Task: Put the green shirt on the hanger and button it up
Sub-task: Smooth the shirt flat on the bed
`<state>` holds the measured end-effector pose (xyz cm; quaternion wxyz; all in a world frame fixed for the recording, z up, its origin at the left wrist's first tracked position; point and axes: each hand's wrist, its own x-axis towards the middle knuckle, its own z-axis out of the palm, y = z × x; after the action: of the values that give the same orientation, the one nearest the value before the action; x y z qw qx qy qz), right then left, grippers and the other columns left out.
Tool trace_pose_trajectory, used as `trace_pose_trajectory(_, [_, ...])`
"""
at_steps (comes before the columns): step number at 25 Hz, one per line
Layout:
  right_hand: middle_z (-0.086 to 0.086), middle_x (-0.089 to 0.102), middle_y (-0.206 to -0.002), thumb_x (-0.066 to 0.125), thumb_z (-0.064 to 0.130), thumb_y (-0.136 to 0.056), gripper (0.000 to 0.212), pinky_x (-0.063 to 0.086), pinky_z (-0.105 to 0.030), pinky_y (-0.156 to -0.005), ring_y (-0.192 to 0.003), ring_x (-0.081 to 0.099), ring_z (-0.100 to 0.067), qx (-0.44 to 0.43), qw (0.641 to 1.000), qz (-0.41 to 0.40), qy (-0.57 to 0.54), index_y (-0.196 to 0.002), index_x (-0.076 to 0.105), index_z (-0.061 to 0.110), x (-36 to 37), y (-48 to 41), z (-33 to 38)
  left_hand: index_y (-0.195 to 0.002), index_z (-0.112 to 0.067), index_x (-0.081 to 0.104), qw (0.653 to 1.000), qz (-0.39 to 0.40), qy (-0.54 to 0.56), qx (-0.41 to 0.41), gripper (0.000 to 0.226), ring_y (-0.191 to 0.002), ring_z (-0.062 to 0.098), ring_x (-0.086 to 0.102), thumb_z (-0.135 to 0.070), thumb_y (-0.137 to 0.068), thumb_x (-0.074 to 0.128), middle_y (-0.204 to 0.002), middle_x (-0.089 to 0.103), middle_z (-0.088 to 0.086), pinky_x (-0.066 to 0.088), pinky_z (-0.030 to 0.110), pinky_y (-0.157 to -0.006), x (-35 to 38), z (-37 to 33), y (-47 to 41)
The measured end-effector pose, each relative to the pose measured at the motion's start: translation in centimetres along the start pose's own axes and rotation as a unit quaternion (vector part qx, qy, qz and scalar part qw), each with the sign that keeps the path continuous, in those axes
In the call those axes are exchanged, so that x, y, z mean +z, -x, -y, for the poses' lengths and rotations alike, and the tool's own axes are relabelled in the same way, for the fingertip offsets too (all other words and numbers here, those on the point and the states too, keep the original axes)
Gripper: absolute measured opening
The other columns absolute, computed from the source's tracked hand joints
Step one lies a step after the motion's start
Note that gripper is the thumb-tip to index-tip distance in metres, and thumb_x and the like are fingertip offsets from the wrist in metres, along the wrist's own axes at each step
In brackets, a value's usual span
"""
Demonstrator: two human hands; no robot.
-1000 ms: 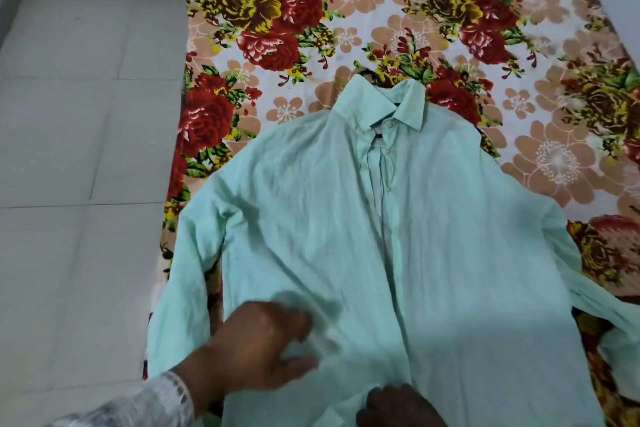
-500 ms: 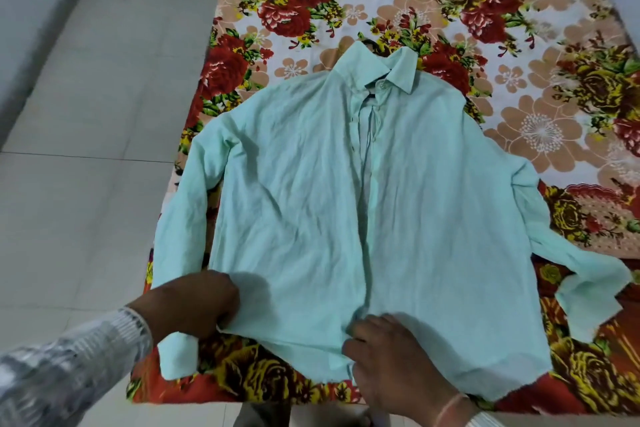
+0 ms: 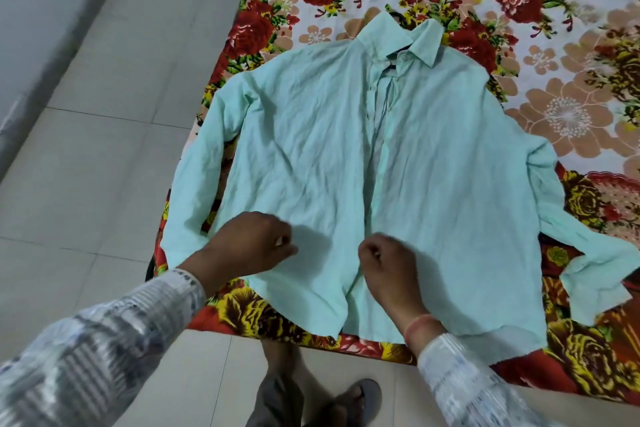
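The pale green shirt (image 3: 433, 156) lies face up on the flowered bed, collar at the far end and sleeves spread to both sides. A dark piece of the hanger (image 3: 395, 14) shows just above the collar; the rest is hidden inside the shirt. The front placket gapes a little below the collar. My left hand (image 3: 254, 246) hovers over the lower left front panel with its fingers curled and nothing in them. My right hand (image 3: 386, 262) sits at the lower placket, fingers curled on the fabric edge.
The bed's flowered sheet (image 3: 571, 107) runs far and right. Its near edge (image 3: 277, 329) is just under the shirt hem. Grey tiled floor (image 3: 86, 166) lies on the left. My sandalled feet (image 3: 353, 399) stand at the bed's edge.
My left hand has left the left sleeve cuff and moved right over the front panel. My right hand has risen from the hem to the lower placket. The view has pulled back.
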<state>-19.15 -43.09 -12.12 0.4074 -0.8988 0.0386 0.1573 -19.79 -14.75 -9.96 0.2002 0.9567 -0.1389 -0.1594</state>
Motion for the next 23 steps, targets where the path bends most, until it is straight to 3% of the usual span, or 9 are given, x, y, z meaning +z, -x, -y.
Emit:
trace_pose_trajectory(3, [-0.003, 0.075, -0.092, 0.079, 0.03, -0.084, 0.022, 0.058, -0.038, -0.082, -0.089, 0.07, -0.024, 0.084, 0.996, -0.021, 0.003, -0.099, 0.07, 0.017, 1.4, -2.0, 0.4, -0.118, -0.024, 0.07, 0.989, -0.095, 0.105, -0.033, 0.032, -0.074, 0.016, 0.066, -0.035, -0.09, 0.082, -0.095, 0.069, -0.007, 0.05, 0.03, -0.068, 2.4, -3.1, -1.2])
trace_pose_trajectory(7, [0.002, 0.078, -0.078, 0.079, 0.035, -0.072, 0.028, 0.059, -0.039, -0.072, -0.075, 0.072, -0.021, 0.113, 0.987, 0.064, -0.09, -0.079, 0.071, 0.009, 1.2, -3.1, 0.4, -0.116, -0.022, 0.06, 0.984, -0.002, 0.113, -0.14, 0.047, -0.084, 0.021, 0.062, -0.037, -0.082, 0.088, -0.096, 0.064, -0.006, 0.047, 0.035, -0.07, 4.6, -4.0, -2.6])
trace_pose_trajectory(9, [-0.008, 0.071, -0.082, 0.076, 0.026, -0.073, 0.025, 0.054, -0.041, -0.073, -0.078, 0.067, -0.025, 0.193, 0.936, 0.062, -0.287, -0.077, 0.062, 0.005, 0.8, -3.4, 0.2, -0.112, -0.022, 0.058, 0.982, 0.021, 0.108, -0.154, 0.047, -0.086, 0.021, 0.06, -0.038, -0.08, 0.089, -0.096, 0.062, -0.006, 0.041, 0.034, -0.07, 5.0, -4.0, -2.8])
trace_pose_trajectory(11, [-0.014, 0.074, -0.095, 0.069, 0.02, -0.087, 0.012, 0.056, -0.042, -0.081, -0.085, 0.069, -0.03, 0.275, 0.838, 0.13, -0.452, -0.093, 0.071, 0.01, 0.0, -3.5, 1.3, -0.113, -0.021, 0.058, 0.983, 0.035, 0.099, -0.15, 0.048, -0.087, 0.021, 0.057, -0.036, -0.081, 0.089, -0.098, 0.058, -0.006, 0.038, 0.033, -0.07, 5.0, -4.1, -3.1])
trace_pose_trajectory(13, [-0.015, 0.078, -0.108, 0.065, 0.021, -0.095, 0.026, 0.056, -0.043, -0.091, -0.091, 0.073, -0.03, 0.283, 0.795, 0.196, -0.5, -0.116, 0.076, 0.009, -0.4, -4.4, 2.4, -0.116, -0.021, 0.06, 0.985, 0.055, 0.073, -0.143, 0.049, -0.09, 0.021, 0.056, -0.034, -0.08, 0.09, -0.101, 0.058, -0.005, 0.037, 0.033, -0.072, 4.6, -4.2, -3.7])
trace_pose_trajectory(15, [-0.016, 0.077, -0.112, 0.067, 0.011, -0.094, 0.033, 0.059, -0.04, -0.086, -0.09, 0.074, -0.029, 0.264, 0.774, 0.15, -0.555, -0.127, 0.072, 0.012, -0.6, -5.9, 3.1, -0.116, -0.021, 0.061, 0.987, 0.073, 0.044, -0.138, 0.051, -0.093, 0.024, 0.06, -0.036, -0.077, 0.09, -0.103, 0.062, -0.003, 0.038, 0.033, -0.072, 4.4, -4.1, -4.5])
trace_pose_trajectory(17, [-0.01, 0.076, -0.093, 0.071, 0.007, -0.09, 0.031, 0.056, -0.034, -0.07, -0.074, 0.068, -0.025, 0.248, 0.801, 0.041, -0.544, -0.117, 0.068, 0.02, -1.3, -7.2, 2.8, -0.112, -0.022, 0.06, 0.985, 0.1, 0.018, -0.136, 0.051, -0.09, 0.022, 0.059, -0.039, -0.075, 0.091, -0.102, 0.063, -0.004, 0.038, 0.032, -0.072, 4.5, -3.9, -5.3])
trace_pose_trajectory(20, [-0.003, 0.067, -0.066, 0.068, 0.022, -0.093, 0.01, 0.054, -0.034, -0.055, -0.057, 0.058, -0.023, 0.224, 0.925, -0.021, -0.305, -0.086, 0.069, 0.016, -2.7, -7.2, 1.6, -0.103, -0.025, 0.055, 0.977, 0.16, -0.007, -0.142, 0.05, -0.087, 0.021, 0.055, -0.041, -0.073, 0.093, -0.095, 0.061, -0.006, 0.039, 0.032, -0.071, 3.6, -3.9, -6.7])
trace_pose_trajectory(23, [-0.002, 0.075, -0.069, 0.059, 0.025, -0.082, 0.013, 0.067, -0.047, -0.07, -0.066, 0.075, -0.025, 0.189, 0.978, -0.01, -0.088, -0.076, 0.068, 0.019, -2.3, -6.2, -1.0, -0.09, -0.025, 0.058, 0.973, 0.168, 0.046, -0.151, 0.033, -0.087, 0.022, 0.062, -0.031, -0.078, 0.089, -0.087, 0.061, -0.008, 0.045, 0.03, -0.067, 2.3, -4.4, -8.5])
